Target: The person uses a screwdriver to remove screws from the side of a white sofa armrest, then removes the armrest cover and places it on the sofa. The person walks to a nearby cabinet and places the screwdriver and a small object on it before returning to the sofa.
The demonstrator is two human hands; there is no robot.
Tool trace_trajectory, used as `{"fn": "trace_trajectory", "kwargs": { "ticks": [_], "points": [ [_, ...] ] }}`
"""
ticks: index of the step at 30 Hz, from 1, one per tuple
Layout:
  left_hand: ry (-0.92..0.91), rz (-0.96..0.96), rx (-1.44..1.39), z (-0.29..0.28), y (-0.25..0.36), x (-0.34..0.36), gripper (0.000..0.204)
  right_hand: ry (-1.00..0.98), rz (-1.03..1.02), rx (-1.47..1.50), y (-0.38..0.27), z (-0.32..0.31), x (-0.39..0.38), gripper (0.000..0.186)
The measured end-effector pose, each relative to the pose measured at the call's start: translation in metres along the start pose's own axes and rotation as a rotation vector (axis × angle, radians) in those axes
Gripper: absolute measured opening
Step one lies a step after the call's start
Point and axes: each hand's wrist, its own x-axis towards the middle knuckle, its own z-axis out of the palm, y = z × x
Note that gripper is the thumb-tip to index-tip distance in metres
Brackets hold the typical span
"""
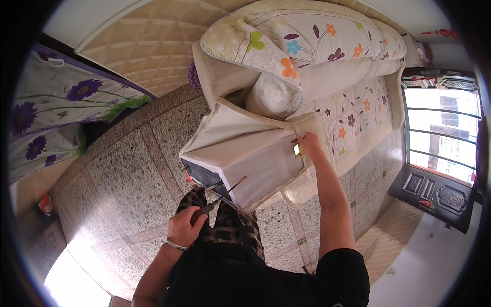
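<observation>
A pale box-shaped piece (261, 166) with a dark end panel (203, 175) stands in front of me, a cream fabric cover (240, 123) spread around it. My left hand (185, 225) is closed around the dark handle of a long thin tool (225, 193), which looks like a screwdriver. Its brownish tip lies over the near side of the box-shaped piece. At the far right corner of that piece, my right hand (308, 142) is closed at the cover's edge. Beside its fingers shows a small yellow and white item (297, 149); whether the fingers grip it is unclear.
Behind the box-shaped piece stretches a sofa (353, 102) with flower-patterned covers and a round-ended bolster (276, 97). A purple-flowered curtain (56, 110) hangs at the left. Speckled stone tiles (123, 179) make up the floor. On the right stands a dark carved door (434, 192) beside a barred window (440, 133).
</observation>
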Motion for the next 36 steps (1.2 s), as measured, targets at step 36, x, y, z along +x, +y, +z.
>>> {"fn": "trace_trajectory", "kwargs": {
  "ticks": [36],
  "points": [
    [-0.161,0.096,-0.145,-0.010,0.054,0.018,0.029,0.004,-0.096,2.303,-0.010,-0.051,-0.320,0.018]
  ]
}}
